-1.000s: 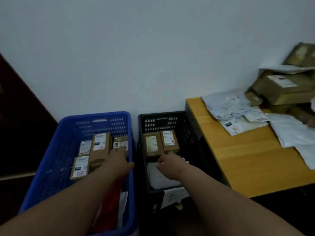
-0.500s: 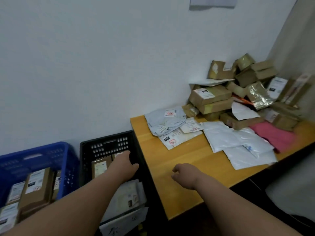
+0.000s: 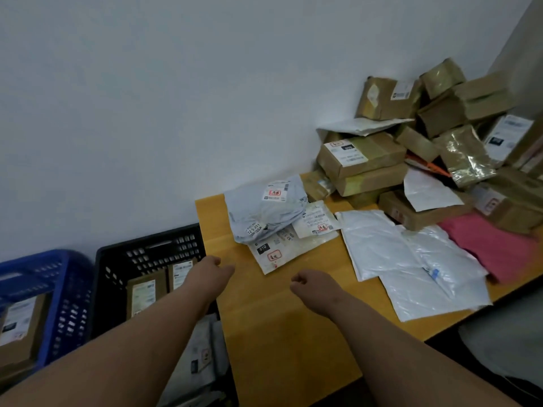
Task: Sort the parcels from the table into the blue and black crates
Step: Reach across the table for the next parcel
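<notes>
Both hands hang empty over the wooden table (image 3: 279,333), nothing grasped. The left hand (image 3: 213,274) sits at the table's left edge with its fingers loosely curled; the right hand (image 3: 311,284) hovers over bare wood, fingers tucked under in a loose fist.

The nearest parcels are soft ones: a puffy grey mailer bag (image 3: 264,212) lying on a flat clear-fronted envelope (image 3: 279,251), with slick white poly bags (image 3: 411,259) to the right. Far right, taped cardboard boxes (image 3: 361,157) are heaped unevenly against the wall beside a pink packet (image 3: 493,248).

The risk I see is drag: pulling the flat envelope would likely shift the grey bag on top, and the glossy bags could slip from a light pinch. Tugging a low box might topple the heap.

The black crate (image 3: 150,251) stands just left of the table, the blue crate (image 3: 58,277) beyond it; both already hold small brown boxes.
</notes>
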Demonstrator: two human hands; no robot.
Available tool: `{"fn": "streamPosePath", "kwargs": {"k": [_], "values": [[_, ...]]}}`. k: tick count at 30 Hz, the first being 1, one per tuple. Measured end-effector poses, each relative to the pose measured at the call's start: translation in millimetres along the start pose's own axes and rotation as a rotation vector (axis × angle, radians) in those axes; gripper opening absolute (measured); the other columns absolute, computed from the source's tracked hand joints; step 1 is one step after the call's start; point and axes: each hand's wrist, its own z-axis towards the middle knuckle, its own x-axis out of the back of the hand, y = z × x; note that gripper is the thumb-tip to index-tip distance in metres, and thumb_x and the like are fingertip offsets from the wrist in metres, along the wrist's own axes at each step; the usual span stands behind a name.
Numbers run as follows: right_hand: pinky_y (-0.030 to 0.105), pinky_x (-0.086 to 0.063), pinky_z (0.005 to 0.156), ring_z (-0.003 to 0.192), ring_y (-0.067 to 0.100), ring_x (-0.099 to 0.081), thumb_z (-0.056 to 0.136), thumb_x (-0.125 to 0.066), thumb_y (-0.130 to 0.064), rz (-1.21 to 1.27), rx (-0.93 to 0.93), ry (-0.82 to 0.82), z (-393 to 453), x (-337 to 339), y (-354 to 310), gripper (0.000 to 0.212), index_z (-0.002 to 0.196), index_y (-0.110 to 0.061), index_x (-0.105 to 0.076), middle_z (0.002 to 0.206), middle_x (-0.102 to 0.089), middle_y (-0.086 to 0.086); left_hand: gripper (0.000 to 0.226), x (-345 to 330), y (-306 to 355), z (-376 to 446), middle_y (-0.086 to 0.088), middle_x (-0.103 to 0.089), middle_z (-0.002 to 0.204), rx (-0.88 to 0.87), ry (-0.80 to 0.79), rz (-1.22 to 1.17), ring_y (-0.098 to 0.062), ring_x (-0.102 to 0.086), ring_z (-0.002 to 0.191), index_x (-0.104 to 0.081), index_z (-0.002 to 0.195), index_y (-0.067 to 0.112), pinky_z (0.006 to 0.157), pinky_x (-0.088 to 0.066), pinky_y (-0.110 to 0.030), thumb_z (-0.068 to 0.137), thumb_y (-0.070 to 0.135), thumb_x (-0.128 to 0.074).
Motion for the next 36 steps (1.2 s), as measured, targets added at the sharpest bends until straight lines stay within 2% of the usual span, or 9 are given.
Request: {"fn": "streamPosePath", "kwargs": {"k": [5, 9, 12, 14, 17, 22, 30, 34, 36], "values": [[0.034, -0.048, 0.086, 0.102, 0.021, -0.059, 0.098, -0.050, -0.029, 0.007, -0.043, -0.010, 56, 21, -5, 0.029, 0.117, -0.012, -0.064, 0.118, -0.063, 0.008, 0.058, -10, 17, 67, -0.015, -0.050, 0.135, 0.172, -0.068, -0.193, -0.031, -0.052, 0.117, -0.041, 0.143, 0.009, 0.099, -0.047, -0.045, 0.097, 0.043, -0.051], [0.031, -0.048, 0.086, 0.102, 0.017, -0.057, 0.098, -0.050, -0.033, 0.094, -0.062, 0.002, 97, 35, -8, 0.032, 0.124, -0.018, -0.061, 0.122, -0.061, 0.004, 0.047, -19, 30, 106, -0.006, -0.052, 0.092, 0.282, -0.078, -0.435, -0.024, -0.052, 0.084, -0.047, 0.130, 0.011, 0.069, -0.048, -0.035, 0.096, 0.042, -0.054], [0.036, -0.049, 0.094, 0.109, 0.018, -0.056, 0.098, -0.049, -0.035, 0.143, -0.109, -0.036, 112, 33, -10, 0.033, 0.126, -0.021, -0.060, 0.126, -0.060, 0.002, 0.045, -25, 41, 128, -0.015, -0.056, 0.105, 0.342, -0.062, -0.535, -0.028, -0.056, 0.090, -0.048, 0.120, 0.006, 0.071, -0.053, -0.038, 0.094, 0.041, -0.059], [0.040, -0.049, 0.097, 0.110, 0.019, -0.056, 0.098, -0.048, -0.037, 0.124, -0.125, -0.059, 119, 32, -9, 0.033, 0.126, -0.023, -0.059, 0.127, -0.060, 0.002, 0.042, -33, 48, 141, -0.020, -0.060, 0.109, 0.393, -0.067, -0.614, -0.030, -0.059, 0.089, -0.053, 0.117, 0.003, 0.071, -0.055, -0.039, 0.092, 0.036, -0.063], [0.036, -0.049, 0.094, 0.105, 0.018, -0.056, 0.100, -0.046, -0.034, 0.137, -0.104, -0.096, 133, 36, -10, 0.030, 0.124, -0.021, -0.059, 0.124, -0.059, 0.003, 0.018, -41, 62, 154, -0.013, -0.062, 0.076, 0.469, -0.089, -0.772, -0.023, -0.054, 0.061, -0.059, 0.087, 0.004, 0.059, -0.045, -0.033, 0.093, 0.020, -0.065], [0.043, -0.050, 0.097, 0.109, 0.024, -0.060, 0.100, -0.048, -0.030, 0.266, -0.103, -0.108, 150, 43, -13, 0.029, 0.121, -0.012, -0.058, 0.120, -0.061, 0.008, 0.022, -43, 73, 152, -0.004, -0.047, 0.059, 0.469, -0.092, -0.941, -0.015, -0.038, 0.049, -0.054, 0.073, 0.009, 0.042, -0.034, -0.026, 0.091, -0.005, -0.050], [0.040, -0.051, 0.076, 0.095, 0.030, -0.060, 0.093, -0.060, -0.042, 1.106, -0.433, -0.198, 152, 55, -14, 0.037, 0.110, -0.010, -0.062, 0.108, -0.062, 0.015, 0.035, -24, 69, 98, 0.000, -0.055, 0.057, 0.385, -0.115, -1.095, -0.012, -0.033, 0.046, -0.061, 0.088, 0.015, 0.051, -0.045, -0.025, 0.086, -0.007, -0.034], [0.039, -0.054, 0.075, 0.108, 0.031, -0.063, 0.091, -0.063, -0.038, 1.492, -0.433, -0.208, 151, 67, -15, 0.042, 0.122, -0.009, -0.062, 0.120, -0.065, 0.016, 0.039, -10, 58, 63, -0.001, -0.058, 0.057, 0.307, -0.150, -1.104, -0.010, -0.034, 0.040, -0.064, 0.092, 0.012, 0.055, -0.048, -0.024, 0.083, -0.009, -0.032], [0.035, -0.058, 0.065, 0.090, 0.028, -0.069, 0.090, -0.065, -0.036, 1.561, -0.411, -0.222, 145, 74, -17, 0.035, 0.110, -0.008, -0.065, 0.105, -0.070, 0.014, 0.039, -2, 46, 47, -0.003, -0.054, 0.059, 0.298, -0.107, -1.066, -0.011, -0.034, 0.043, -0.064, 0.092, 0.010, 0.053, -0.047, -0.024, 0.081, -0.011, -0.034]]}}
